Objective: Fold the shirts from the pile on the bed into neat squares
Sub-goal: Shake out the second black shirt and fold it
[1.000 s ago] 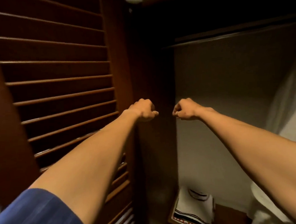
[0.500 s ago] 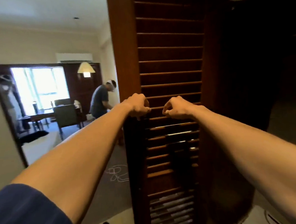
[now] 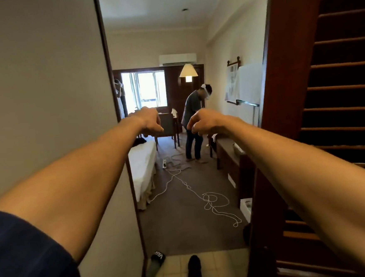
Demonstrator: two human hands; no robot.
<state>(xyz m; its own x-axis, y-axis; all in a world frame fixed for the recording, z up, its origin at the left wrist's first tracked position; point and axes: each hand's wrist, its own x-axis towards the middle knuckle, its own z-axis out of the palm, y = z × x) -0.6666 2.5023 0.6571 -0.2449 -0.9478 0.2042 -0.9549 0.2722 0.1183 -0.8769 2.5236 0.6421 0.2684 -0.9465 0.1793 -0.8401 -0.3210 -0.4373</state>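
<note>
White letters reading "VAN" show on the strap of a black slide sandal [image 3: 157, 258] by the doorway; the wall poster [image 3: 232, 82] is too blurred to read.

Light: daylight from far window [image 3: 144, 89], overexposed to white; lit pendant lamp [image 3: 188, 71] glowing. Foreground dim, louvred door [image 3: 345, 96] in deep shadow. Wide-angle bending at wall edges. Distant figures soft; slight overall blur
</note>
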